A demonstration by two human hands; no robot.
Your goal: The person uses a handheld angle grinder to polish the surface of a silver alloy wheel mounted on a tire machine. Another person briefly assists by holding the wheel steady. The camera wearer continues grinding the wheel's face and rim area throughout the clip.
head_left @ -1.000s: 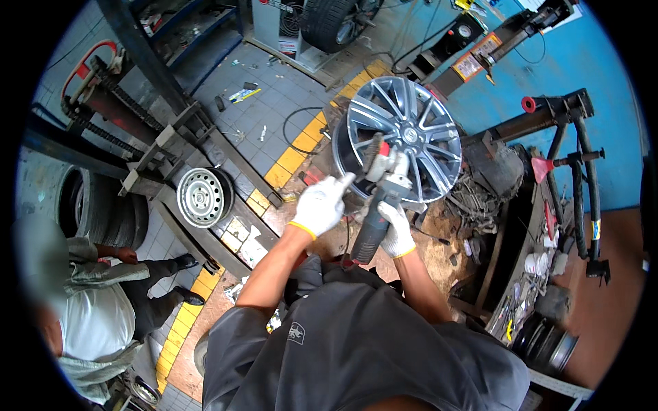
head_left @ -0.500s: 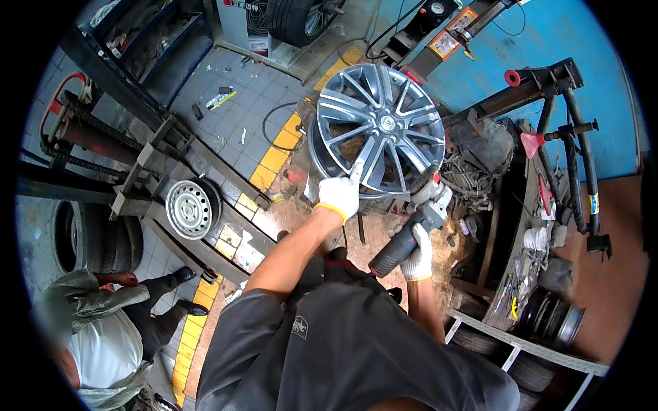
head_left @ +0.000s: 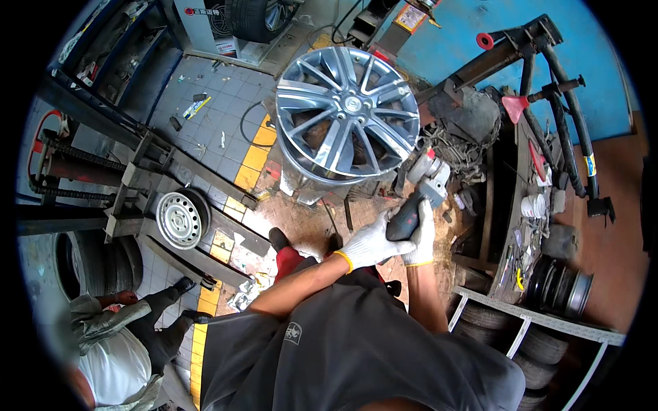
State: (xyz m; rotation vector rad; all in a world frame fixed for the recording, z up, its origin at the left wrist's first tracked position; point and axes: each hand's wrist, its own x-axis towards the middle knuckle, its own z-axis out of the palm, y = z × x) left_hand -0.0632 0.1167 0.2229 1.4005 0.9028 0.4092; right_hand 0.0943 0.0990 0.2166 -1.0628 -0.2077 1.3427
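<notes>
Blue wall (head_left: 456,58) behind, tiled floor (head_left: 229,85) off left, and here's the dark power tool (head_left: 406,218), just beside the silver wheel (head_left: 349,105) at its near right edge! Left hand (head_left: 373,244) and right hand (head_left: 423,236) both clasp its body. Looks weighty, rigid, best gripped there, behind the head. Half a second ago, the left hand was up at the wheel.

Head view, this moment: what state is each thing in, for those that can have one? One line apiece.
Left hand, gloved, closed around the power tool
Right hand, gloved, gripping the power tool
Power tool, held; running or not, cannot tell
Alloy wheel, tyreless, spoked face up
Steel wheel, tyreless
Tyre at the top edge, fitted on its rim
</notes>
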